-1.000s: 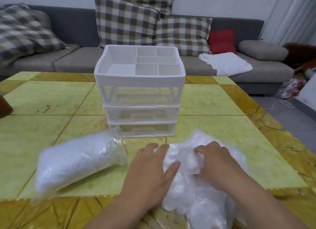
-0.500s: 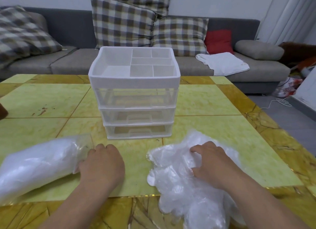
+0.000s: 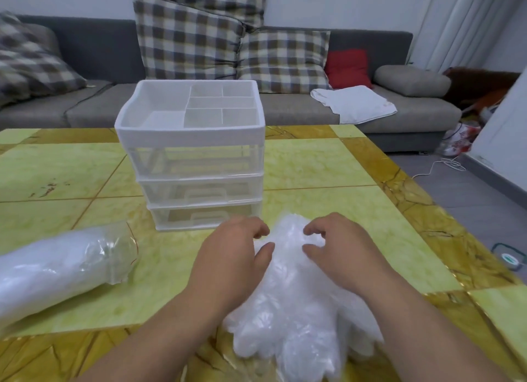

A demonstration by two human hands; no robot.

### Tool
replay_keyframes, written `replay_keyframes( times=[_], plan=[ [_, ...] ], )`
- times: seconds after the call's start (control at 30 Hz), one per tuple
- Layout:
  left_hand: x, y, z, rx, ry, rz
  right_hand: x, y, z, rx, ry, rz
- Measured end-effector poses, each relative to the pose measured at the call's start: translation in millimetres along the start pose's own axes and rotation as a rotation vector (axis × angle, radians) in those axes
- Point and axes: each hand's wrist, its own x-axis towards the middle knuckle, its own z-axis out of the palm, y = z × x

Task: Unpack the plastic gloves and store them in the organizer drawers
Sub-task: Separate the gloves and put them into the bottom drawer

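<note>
A pile of loose clear plastic gloves (image 3: pixel 288 310) lies on the table in front of me. My left hand (image 3: pixel 233 259) and my right hand (image 3: pixel 339 253) both sit on its far end, fingers curled and thumbs turned inward, pinching the plastic. Behind the pile stands the white organizer (image 3: pixel 191 136), with three clear drawers all pushed in and an open compartment tray on top. At the left, a clear zip bag (image 3: pixel 57 270) stuffed with more gloves lies on its side, with neither hand on it.
The yellow-green marble table (image 3: pixel 328 164) has its right edge close to the pile, with grey floor and a white cable (image 3: pixel 445 164) beyond. A grey sofa (image 3: pixel 94 107) with checked cushions and a white cloth (image 3: pixel 353 103) runs behind the table.
My left hand has left the bag at the left and come back onto the glove pile beside my right hand. The bag now lies still.
</note>
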Motion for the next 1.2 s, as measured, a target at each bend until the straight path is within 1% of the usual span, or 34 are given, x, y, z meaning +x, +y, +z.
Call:
replay_keyframes(
  times=[0.07,0.1,0.23,0.3,0.43,0.57,0.67,0.73,0.8,0.9,0.93,0.97,1.0,1.07,1.1,1.13,1.2],
  plan=[
    [14.0,9.6,7.8,0.004,-0.129,-0.079,1.6,5.8,-5.1,0.001,0.038,0.072],
    [21.8,13.3,13.7,0.001,-0.185,-0.127,1.2,8.4,-5.6,-0.010,0.015,0.096],
    [45.6,17.0,35.8,0.065,-0.330,-0.294,-2.2,12.3,-0.7,-0.031,-0.206,0.133],
    [52.2,17.1,42.0,0.048,-0.319,-0.350,-2.9,13.6,-1.6,-0.022,-0.253,0.123],
    [58.8,18.5,47.8,-0.060,-0.254,-0.378,-5.4,17.3,-6.8,-0.031,-0.301,0.096],
    [58.6,11.6,50.8,-0.229,-0.285,-0.429,-6.1,17.6,-10.9,0.001,-0.292,0.108],
    [51.3,8.2,46.7,-0.319,-0.206,-0.325,-4.0,18.7,-11.7,0.044,-0.247,0.131],
    [43.1,7.1,40.7,-0.336,-0.146,-0.214,-2.4,18.5,-12.0,0.068,-0.171,0.135],
    [36.1,4.8,33.6,-0.400,-0.123,-0.145,-0.7,17.4,-13.4,0.115,-0.064,0.150],
    [27.8,0.4,23.5,-0.551,-0.129,-0.175,3.0,16.1,-18.1,0.162,0.161,0.171],
    [25.3,-0.9,20.3,-0.606,-0.130,-0.202,4.4,16.4,-20.0,0.183,0.206,0.170],
    [22.5,-2.6,17.1,-0.675,-0.134,-0.227,5.3,16.1,-22.0,0.246,0.206,0.178],
    [20.1,-5.1,15.1,-0.749,-0.140,-0.251,4.9,15.3,-24.2,0.368,0.162,0.201],
    [14.5,-10.0,11.6,-0.881,-0.165,-0.297,3.2,14.8,-24.3,0.666,0.016,0.255],
    [11.7,-11.6,10.1,-0.941,-0.173,-0.321,2.6,16.6,-23.3,0.760,-0.040,0.264],
    [8.9,-13.3,8.9,-1.000,-0.175,-0.349,2.3,17.7,-22.2,0.798,-0.072,0.269],
    [3.6,-14.1,4.5,-1.080,-0.193,-0.398,2.0,16.5,-19.3,0.842,-0.078,0.273]
  ],
)
